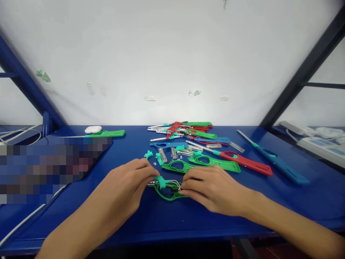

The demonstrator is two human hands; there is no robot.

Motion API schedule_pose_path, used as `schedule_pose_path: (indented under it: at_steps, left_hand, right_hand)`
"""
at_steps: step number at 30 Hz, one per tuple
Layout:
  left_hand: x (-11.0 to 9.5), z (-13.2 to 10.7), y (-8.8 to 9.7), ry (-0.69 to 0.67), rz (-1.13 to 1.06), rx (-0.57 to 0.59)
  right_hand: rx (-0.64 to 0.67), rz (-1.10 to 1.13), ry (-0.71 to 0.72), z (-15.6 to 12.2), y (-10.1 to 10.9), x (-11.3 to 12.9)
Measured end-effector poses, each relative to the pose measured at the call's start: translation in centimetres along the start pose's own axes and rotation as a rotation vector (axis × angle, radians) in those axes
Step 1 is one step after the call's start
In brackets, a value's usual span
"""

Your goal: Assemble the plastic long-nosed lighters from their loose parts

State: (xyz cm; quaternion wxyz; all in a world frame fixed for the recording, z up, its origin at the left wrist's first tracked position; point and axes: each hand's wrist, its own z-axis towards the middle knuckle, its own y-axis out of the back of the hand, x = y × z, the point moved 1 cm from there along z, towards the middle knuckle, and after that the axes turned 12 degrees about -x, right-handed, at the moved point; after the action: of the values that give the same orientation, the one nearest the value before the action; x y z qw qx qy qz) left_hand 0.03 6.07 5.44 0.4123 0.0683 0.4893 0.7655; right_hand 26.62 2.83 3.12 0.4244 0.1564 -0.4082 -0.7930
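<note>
Both my hands rest on the blue table around a green lighter shell lying flat. My left hand pinches a small teal trigger piece sitting on the shell, fingers closed. My right hand grips the shell's right end, fingers curled over it. Thin white wires and a metal tube stub show between the hands.
Behind the hands lie several lighter shells in green, red and blue, with loose metal tubes and teal parts. A green lighter and white earbud case sit far left. A white cable runs along the left edge.
</note>
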Motion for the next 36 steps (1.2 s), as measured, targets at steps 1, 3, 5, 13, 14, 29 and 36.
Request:
schedule_pose_path:
  at_steps: [1,3,5,13,14,29,36]
  left_hand:
    - [-0.1,-0.2,-0.2,-0.008,-0.020,0.022]
    - [-0.3,-0.4,-0.5,-0.018,-0.047,0.049]
    - [-0.3,-0.6,-0.8,-0.035,-0.047,0.043]
    - [-0.6,-1.6,-2.5,-0.143,0.015,-0.080]
    - [-0.6,-1.7,-2.7,-0.151,0.019,-0.094]
    - [-0.7,-2.3,-3.5,-0.120,0.001,-0.159]
    - [-0.9,-2.3,-3.6,-0.103,-0.028,-0.173]
  right_hand:
    - [0.000,0.000,-0.003,0.0,0.0,0.0]
    - [0.001,0.000,-0.009,-0.1,0.0,0.0]
    - [0.003,-0.001,-0.012,-0.1,0.0,0.0]
    - [-0.023,-0.014,0.000,-0.2,-0.1,-0.1]
    - [-0.025,-0.013,0.001,-0.3,-0.1,0.0]
    - [-0.015,0.081,-0.083,-0.1,0.1,0.0]
    - [-0.044,0.073,-0.074,-0.2,0.0,0.0]
